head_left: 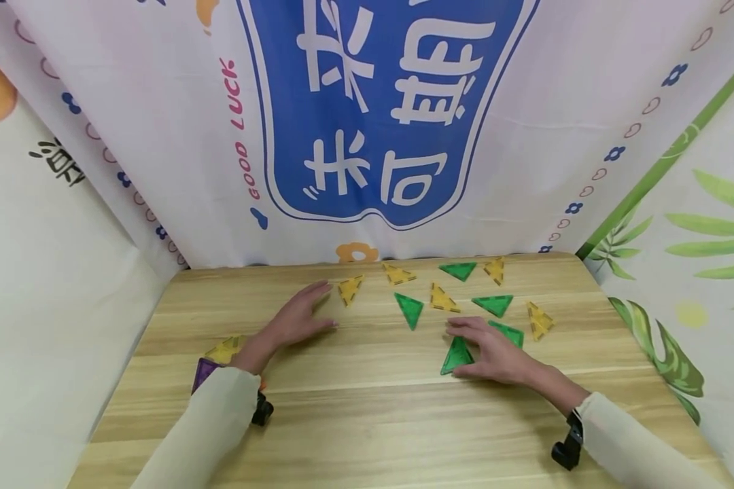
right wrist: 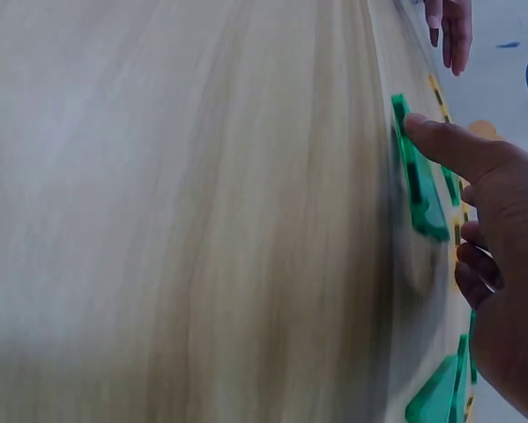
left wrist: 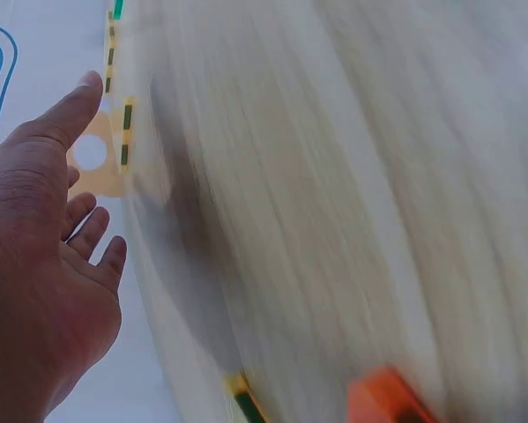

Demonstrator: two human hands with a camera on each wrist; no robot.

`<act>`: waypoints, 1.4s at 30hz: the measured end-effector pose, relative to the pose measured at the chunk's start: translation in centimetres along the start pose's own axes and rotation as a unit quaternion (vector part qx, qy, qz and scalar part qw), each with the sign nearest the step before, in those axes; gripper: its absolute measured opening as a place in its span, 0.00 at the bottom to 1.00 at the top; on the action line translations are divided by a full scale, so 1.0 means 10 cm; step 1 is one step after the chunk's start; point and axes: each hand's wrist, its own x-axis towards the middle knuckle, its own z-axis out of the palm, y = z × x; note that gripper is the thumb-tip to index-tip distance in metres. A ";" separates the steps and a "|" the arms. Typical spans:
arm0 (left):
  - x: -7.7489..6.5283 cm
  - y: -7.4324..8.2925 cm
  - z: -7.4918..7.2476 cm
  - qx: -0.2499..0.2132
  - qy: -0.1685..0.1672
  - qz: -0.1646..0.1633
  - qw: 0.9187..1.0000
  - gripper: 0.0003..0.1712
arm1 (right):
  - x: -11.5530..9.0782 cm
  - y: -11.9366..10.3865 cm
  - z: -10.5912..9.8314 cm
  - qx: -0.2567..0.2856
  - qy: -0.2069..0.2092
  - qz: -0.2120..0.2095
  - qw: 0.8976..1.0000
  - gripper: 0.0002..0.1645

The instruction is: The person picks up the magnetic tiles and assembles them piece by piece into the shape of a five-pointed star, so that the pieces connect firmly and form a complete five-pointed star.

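Observation:
My right hand (head_left: 489, 350) pinches a green triangular magnetic tile (head_left: 457, 357), its thumb at the tile's edge. In the right wrist view the green tile (right wrist: 420, 181) stands tilted close over the wood, with a shadow beneath it. Another green tile (head_left: 508, 333) lies partly hidden behind the right hand. The left hand (head_left: 300, 317) hovers over the left part of the table with fingers spread and nothing in them. Just right of its fingertips lies a yellow triangular tile (head_left: 351, 290).
Several yellow and green triangular tiles lie scattered at the back right, among them a green one (head_left: 410, 310) and a yellow one (head_left: 539, 320). By the left forearm are yellow (head_left: 223, 350), purple (head_left: 204, 371) and orange pieces, partly covered. A printed cloth (head_left: 208, 231) hangs along the table's back edge.

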 end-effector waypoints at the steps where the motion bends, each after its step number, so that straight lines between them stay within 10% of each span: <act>1: 0.03 0.01 0.01 -0.003 0.000 -0.004 1.000 0.50 | -0.01 0.02 0.00 -0.001 -0.002 0.000 1.000 0.47; 23: 0.37 0.05 0.25 0.034 0.010 -0.043 0.998 0.44 | 0.01 0.15 -0.01 0.005 -0.010 -0.032 0.999 0.36; 42: 0.18 -0.02 0.13 -0.005 0.031 -0.002 0.999 0.39 | 0.43 -0.14 0.18 0.016 0.031 -0.121 0.992 0.33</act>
